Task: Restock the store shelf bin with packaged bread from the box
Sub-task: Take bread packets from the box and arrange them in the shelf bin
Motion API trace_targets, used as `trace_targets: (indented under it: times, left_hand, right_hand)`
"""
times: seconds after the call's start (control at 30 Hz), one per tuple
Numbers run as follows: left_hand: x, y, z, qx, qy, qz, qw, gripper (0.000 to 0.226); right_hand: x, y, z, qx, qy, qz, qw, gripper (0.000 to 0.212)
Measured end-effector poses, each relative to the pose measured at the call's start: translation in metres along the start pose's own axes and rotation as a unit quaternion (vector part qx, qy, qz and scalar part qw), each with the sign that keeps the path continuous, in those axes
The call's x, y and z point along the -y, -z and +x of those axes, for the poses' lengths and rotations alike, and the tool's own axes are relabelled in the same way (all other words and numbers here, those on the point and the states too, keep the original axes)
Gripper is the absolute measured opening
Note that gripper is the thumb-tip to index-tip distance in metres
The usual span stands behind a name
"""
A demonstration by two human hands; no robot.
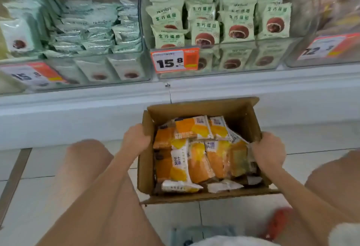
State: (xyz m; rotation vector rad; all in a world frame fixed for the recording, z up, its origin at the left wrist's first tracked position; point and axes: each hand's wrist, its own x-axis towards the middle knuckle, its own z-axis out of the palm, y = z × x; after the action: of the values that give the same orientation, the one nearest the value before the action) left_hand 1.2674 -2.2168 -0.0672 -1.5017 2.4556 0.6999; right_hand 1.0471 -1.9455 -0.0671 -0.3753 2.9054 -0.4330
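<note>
A cardboard box sits in the lower centre of the frame, over the white tiled floor, with its flaps open. It is filled with packaged bread in orange, yellow and white wrappers, lying jumbled in loose rows.

The left hand has its grip curled around the box's left wall, fingers over the top edge. The right hand grips the box's right wall the same way, fingers hooked over the rim, just beside the packets.

Across the upper half of the frame runs the store shelf, with clear bins side by side. The middle shelf bin holds pale green packets showing a brown round bun, standing upright in rows. An orange price tag reading 15.8 hangs on its front at the left. The bin in the upper left holds similar pale packets, many lying flat in a pile.
</note>
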Motion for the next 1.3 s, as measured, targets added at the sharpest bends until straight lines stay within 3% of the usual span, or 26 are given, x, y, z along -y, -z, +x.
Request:
trace_targets:
  times: [0.1, 0.3, 0.4, 0.5, 0.57, 0.67, 0.73, 0.87, 0.97, 1.07, 1.17, 1.23, 1.3]
  left_hand:
    - [-0.007, -0.009, -0.022, -0.029, -0.032, 0.015, 0.999, 0.019]
    - [-0.004, -0.006, -0.038, -0.003, -0.066, -0.022, 0.998, 0.026]
    - [-0.033, 0.001, -0.058, -0.024, -0.066, -0.047, 0.996, 0.045]
    - [-0.064, -0.002, -0.07, -0.064, -0.097, -0.076, 0.99, 0.065]
    - [-0.062, -0.016, -0.073, -0.056, -0.128, -0.029, 0.99, 0.059]
    - [-0.04, -0.038, -0.08, -0.054, -0.163, 0.168, 0.971, 0.046]
    - [-0.037, -0.042, -0.081, -0.057, -0.18, 0.241, 0.952, 0.047]
    - [-0.06, -0.037, -0.059, -0.064, -0.234, 0.236, 0.941, 0.041]
    - [-0.074, -0.042, -0.057, -0.055, -0.249, 0.177, 0.951, 0.036]
    - [-0.085, -0.05, -0.067, 0.003, -0.227, 0.016, 0.974, 0.029]
    - [-0.099, -0.049, -0.07, 0.127, -0.128, -0.169, 0.969, 0.024]
    - [-0.107, -0.044, -0.074, 0.243, -0.017, -0.305, 0.921, 0.041]
    - [-0.108, -0.035, -0.078, 0.366, 0.054, -0.414, 0.831, 0.059]
  right_hand:
    - [-0.016, 0.013, -0.01, 0.014, 0.019, 0.023, 0.999, 0.014]
    - [-0.029, 0.027, -0.016, 0.036, 0.087, 0.022, 0.995, 0.038]
    - [-0.016, 0.029, -0.032, 0.025, 0.163, -0.05, 0.985, 0.058]
    - [-0.007, 0.024, -0.038, -0.004, 0.286, -0.164, 0.944, 0.079]
    - [-0.005, 0.012, -0.039, 0.073, 0.312, -0.139, 0.937, 0.082]
    - [-0.004, -0.007, -0.038, 0.226, 0.282, -0.067, 0.93, 0.074]
    - [-0.003, -0.015, -0.029, 0.255, 0.288, -0.12, 0.915, 0.077]
    - [0.005, -0.017, -0.018, 0.281, 0.287, -0.229, 0.887, 0.088]
    - [0.007, -0.013, -0.013, 0.253, 0.314, -0.277, 0.873, 0.074]
    - [0.005, -0.002, -0.012, 0.256, 0.331, -0.3, 0.857, 0.049]
    - [0.008, 0.016, -0.019, 0.197, 0.321, -0.182, 0.908, 0.04]
    - [0.018, 0.03, -0.032, 0.125, 0.333, -0.021, 0.934, 0.032]
    - [0.031, 0.039, -0.052, 0.057, 0.382, 0.133, 0.913, 0.023]
